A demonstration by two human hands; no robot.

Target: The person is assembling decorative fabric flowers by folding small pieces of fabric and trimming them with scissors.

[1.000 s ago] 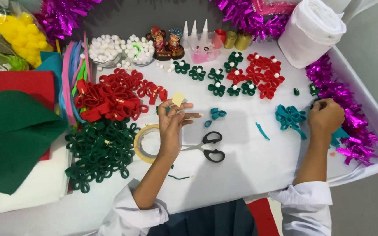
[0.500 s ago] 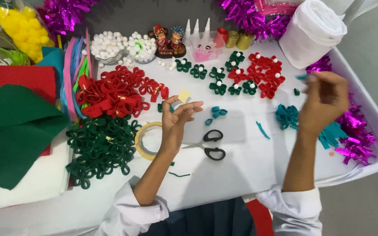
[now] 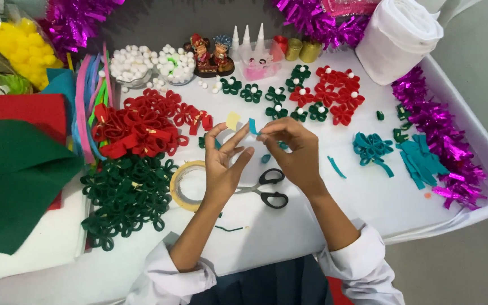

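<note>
My left hand is raised over the white table, pinching a small square of yellowish tape between thumb and forefinger. My right hand is close beside it, holding a short teal felt strip upright at its fingertips. The two hands nearly touch. Under them lie a roll of tape and black-handled scissors. A couple of small teal felt loops lie on the table, partly hidden by my right hand.
Piles of red felt loops and dark green loops lie left. Finished green and red felt flowers sit at the back. Teal loops and cut teal strips lie right, by purple tinsel. Pompom bowls stand behind.
My right hand has come from the teal strips at the right edge across to the middle, carrying a teal strip next to my left hand. My left hand has stayed put with the tape.
</note>
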